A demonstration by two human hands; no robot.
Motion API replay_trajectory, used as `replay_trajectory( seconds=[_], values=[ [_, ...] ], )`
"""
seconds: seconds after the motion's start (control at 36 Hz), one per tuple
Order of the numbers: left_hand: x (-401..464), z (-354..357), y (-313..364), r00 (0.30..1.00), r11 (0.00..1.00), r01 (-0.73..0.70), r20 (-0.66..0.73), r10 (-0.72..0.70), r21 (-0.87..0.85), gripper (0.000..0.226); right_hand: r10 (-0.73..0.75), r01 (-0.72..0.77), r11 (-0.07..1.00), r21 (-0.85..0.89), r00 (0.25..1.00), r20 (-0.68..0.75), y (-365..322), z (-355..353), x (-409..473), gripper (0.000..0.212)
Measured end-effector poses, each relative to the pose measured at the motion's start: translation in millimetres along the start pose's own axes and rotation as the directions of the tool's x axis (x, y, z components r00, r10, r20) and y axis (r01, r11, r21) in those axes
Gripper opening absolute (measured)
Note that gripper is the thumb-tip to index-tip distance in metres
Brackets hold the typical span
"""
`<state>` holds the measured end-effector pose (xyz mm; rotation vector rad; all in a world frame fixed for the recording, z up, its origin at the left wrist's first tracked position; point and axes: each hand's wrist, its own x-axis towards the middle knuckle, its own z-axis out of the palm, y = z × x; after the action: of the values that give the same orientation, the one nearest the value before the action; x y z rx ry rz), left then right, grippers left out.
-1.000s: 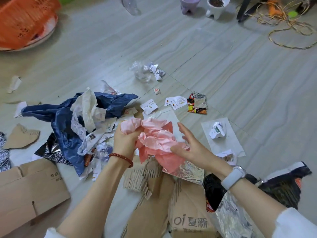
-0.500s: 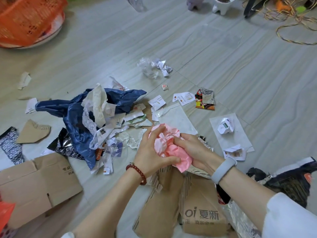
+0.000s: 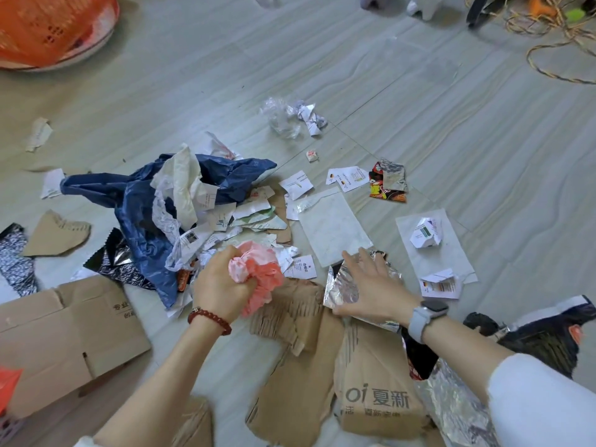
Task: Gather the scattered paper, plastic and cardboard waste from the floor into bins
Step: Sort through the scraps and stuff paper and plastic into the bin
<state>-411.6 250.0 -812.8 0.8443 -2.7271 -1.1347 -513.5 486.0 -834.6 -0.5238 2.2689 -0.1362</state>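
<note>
My left hand [image 3: 222, 285] grips a crumpled pink plastic bag [image 3: 258, 272] in a fist above the torn cardboard [image 3: 296, 314]. To its right, my right hand [image 3: 374, 291] lies with fingers spread on a silver foil wrapper [image 3: 343, 288], thumb at the wrapper's near edge. A blue plastic bag [image 3: 142, 221] with white paper scraps [image 3: 225, 221] lies in a heap to the left. Several paper scraps and a white sheet [image 3: 332, 224] lie beyond my hands. An orange basket [image 3: 48, 27] stands at the far left.
A flattened cardboard box [image 3: 64, 333] lies near left, printed cardboard [image 3: 377, 382] near centre. A crumpled paper ball [image 3: 425, 235], snack wrapper [image 3: 387, 182] and clear plastic [image 3: 283, 119] lie farther out. Rope [image 3: 561, 43] and small pots [image 3: 425, 6] sit at the back right. A dark bag [image 3: 548, 337] lies at right.
The pink bag went from both hands into my left fist alone, balled up tighter. My right hand let go and moved right onto the silver foil wrapper.
</note>
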Motion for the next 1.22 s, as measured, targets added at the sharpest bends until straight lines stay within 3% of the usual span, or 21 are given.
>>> replay_trajectory(
  seconds=[0.06,0.11,0.17,0.25,0.36,0.58,0.67,0.72,0.81,1.06,1.14,1.22],
  values=[
    [-1,0,0,1.000,1.000,-0.010,-0.005,0.010,-0.001,0.038,0.041,-0.039,0.996,-0.081,0.999,0.016,1,15,7,0.110],
    [-2,1,-1,1.000,1.000,-0.014,0.006,0.014,-0.008,0.029,0.029,-0.030,0.989,-0.143,0.999,-0.014,-1,23,10,0.095],
    [-3,0,-2,0.999,1.000,-0.011,0.033,0.010,0.012,0.020,-0.028,0.018,0.989,-0.147,0.998,-0.060,-3,22,7,0.076],
    [-4,-1,-2,0.997,1.000,-0.003,0.071,0.002,0.004,0.017,-0.130,0.116,0.988,-0.104,0.981,-0.143,0,7,0,0.066],
    [-1,-4,0,0.997,1.000,-0.011,0.078,0.010,0.005,0.014,-0.120,0.102,0.992,-0.079,0.957,-0.263,4,-22,-9,0.051],
    [6,-10,7,0.999,0.999,0.017,0.036,-0.015,-0.047,0.020,-0.049,0.054,0.999,0.001,0.918,-0.393,4,-34,-11,0.047],
    [1,-7,7,0.998,0.999,0.004,0.066,-0.001,-0.043,0.026,-0.066,0.018,0.986,-0.164,0.953,-0.294,0,-7,-14,0.053],
    [-2,-5,7,0.997,1.000,0.005,0.079,-0.003,-0.027,0.029,-0.019,-0.014,0.979,-0.201,0.987,-0.161,-5,16,-16,0.073],
    [-5,-4,4,0.996,1.000,0.018,0.083,-0.019,0.011,0.022,0.033,-0.046,0.983,-0.177,0.997,-0.073,-10,38,-13,0.088],
    [-5,-15,13,0.997,0.999,-0.035,0.066,0.033,0.032,0.026,0.029,-0.034,0.999,-0.032,0.989,-0.147,-9,9,-8,0.042],
    [5,-33,29,0.994,0.994,-0.099,0.051,0.097,0.053,0.028,0.004,0.025,0.992,0.120,0.974,-0.228,-18,-20,-12,0.033],
    [20,-64,51,0.983,0.978,-0.183,0.014,0.183,0.097,0.031,-0.101,0.172,0.954,0.247,0.955,-0.278,-47,-55,-20,0.056]
  ],
)
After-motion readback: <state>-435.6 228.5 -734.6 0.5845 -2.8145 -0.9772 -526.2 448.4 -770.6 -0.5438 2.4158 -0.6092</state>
